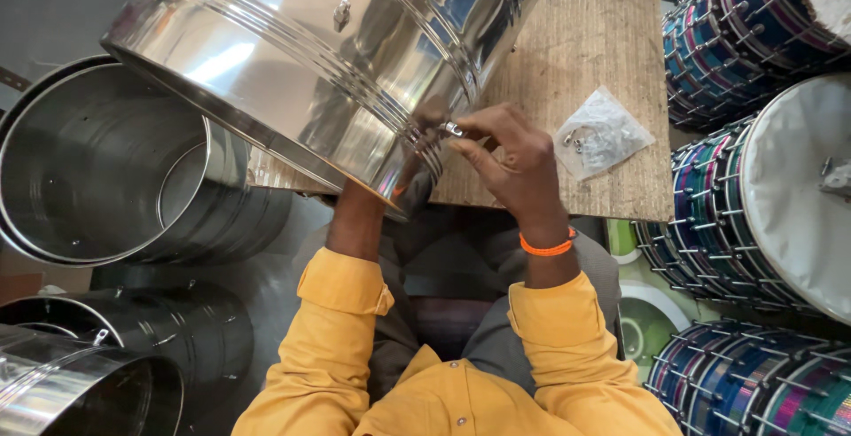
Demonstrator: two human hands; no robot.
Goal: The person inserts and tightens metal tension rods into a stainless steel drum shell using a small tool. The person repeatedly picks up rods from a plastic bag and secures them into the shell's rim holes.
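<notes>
A large shiny steel drum shell [292, 64] lies tilted on a worn wooden board [576, 55] in front of me. My right hand [510, 157] pinches a small metal fitting [453, 128] against the shell's outer wall, near its lower rim. An orange band circles that wrist. My left forearm [359, 219] reaches up inside the shell; the left hand itself is hidden by the steel. Both sleeves are yellow.
A clear plastic bag of small metal parts [603, 135] lies on the board to the right. Open steel shells [97, 170] stand at the left and lower left [80, 374]. Finished drums with multicoloured bodies and white heads [762, 197] are stacked along the right.
</notes>
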